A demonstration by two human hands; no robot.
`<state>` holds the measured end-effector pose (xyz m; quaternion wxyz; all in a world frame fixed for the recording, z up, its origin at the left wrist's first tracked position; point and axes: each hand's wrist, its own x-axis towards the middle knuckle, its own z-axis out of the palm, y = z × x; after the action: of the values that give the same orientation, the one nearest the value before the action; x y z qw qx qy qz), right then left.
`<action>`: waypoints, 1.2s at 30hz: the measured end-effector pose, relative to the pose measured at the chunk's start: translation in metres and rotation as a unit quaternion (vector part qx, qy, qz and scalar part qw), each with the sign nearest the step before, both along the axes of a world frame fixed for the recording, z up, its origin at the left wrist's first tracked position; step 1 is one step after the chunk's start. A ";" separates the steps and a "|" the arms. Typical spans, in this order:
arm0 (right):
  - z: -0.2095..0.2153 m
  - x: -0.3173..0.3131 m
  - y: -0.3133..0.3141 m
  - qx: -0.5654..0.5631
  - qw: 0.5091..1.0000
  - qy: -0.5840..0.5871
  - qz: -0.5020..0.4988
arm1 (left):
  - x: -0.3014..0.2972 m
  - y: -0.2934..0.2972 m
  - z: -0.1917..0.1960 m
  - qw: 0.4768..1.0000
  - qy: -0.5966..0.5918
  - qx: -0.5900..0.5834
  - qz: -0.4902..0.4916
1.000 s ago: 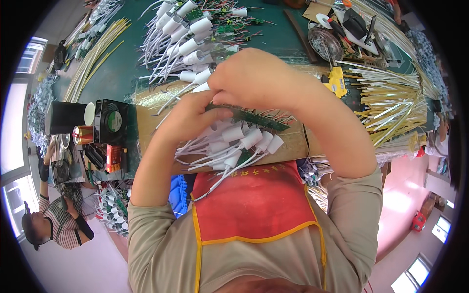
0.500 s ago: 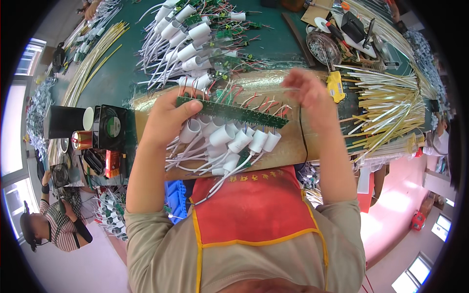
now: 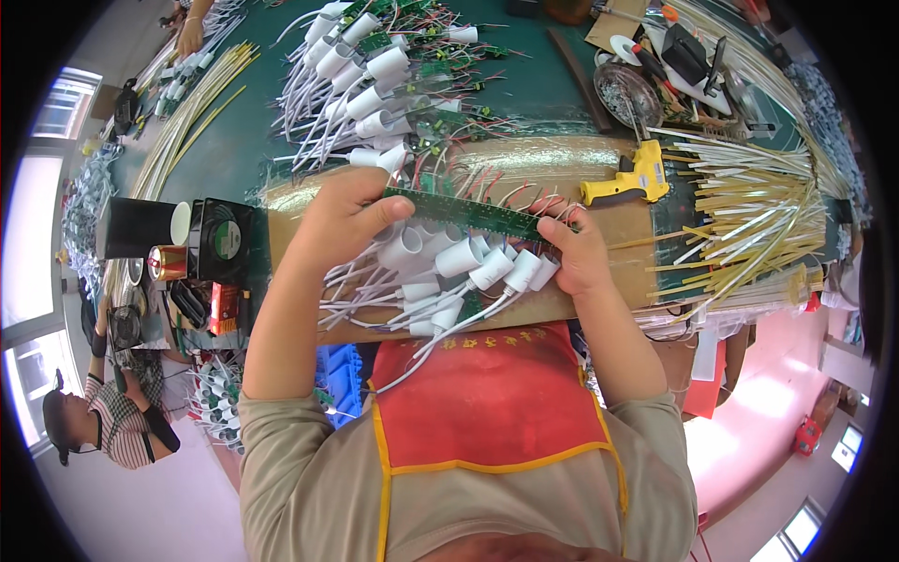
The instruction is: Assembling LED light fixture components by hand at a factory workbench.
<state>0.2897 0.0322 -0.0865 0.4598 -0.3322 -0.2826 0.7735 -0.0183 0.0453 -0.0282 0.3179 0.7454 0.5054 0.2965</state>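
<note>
Between my two hands runs a long green circuit board strip [image 3: 473,214], with red and white wires rising from its far side. My left hand [image 3: 348,217] is closed on its left end, thumb on top. At the other end my right hand [image 3: 578,245] pinches the board, its thumb also on top. White lamp sockets [image 3: 491,269] with white cables hang along the near side of the strip, over the brown work board [image 3: 618,281]. Some cables trail down onto my red apron [image 3: 487,403].
Beyond lies a heap of white sockets with cables and green boards [image 3: 365,98]. A yellow glue gun [image 3: 637,176] rests at right, near a metal bowl [image 3: 626,96] and bundled yellow-white strips [image 3: 749,211]. At left stand a black fan [image 3: 220,241] and a red box [image 3: 223,309].
My right hand has come down from above the board's right side and taken hold of its right end. My left hand and the strip have shifted slightly right.
</note>
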 end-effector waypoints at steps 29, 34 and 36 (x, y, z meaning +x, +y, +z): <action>-0.011 -0.003 0.008 -0.049 0.999 -0.002 0.005 | 0.040 0.010 0.032 0.979 0.176 -0.053 0.082; -0.011 -0.002 0.009 -0.057 0.998 -0.008 0.004 | 0.041 0.011 0.018 0.981 0.133 -0.085 0.113; -0.018 0.002 0.003 -0.062 0.998 0.005 0.003 | 0.043 0.011 0.021 0.972 0.145 -0.146 0.116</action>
<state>0.2915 0.0353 -0.1045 0.4376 -0.3554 -0.2329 0.7924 0.0246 0.0563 -0.0072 0.3099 0.6620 0.6672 0.1433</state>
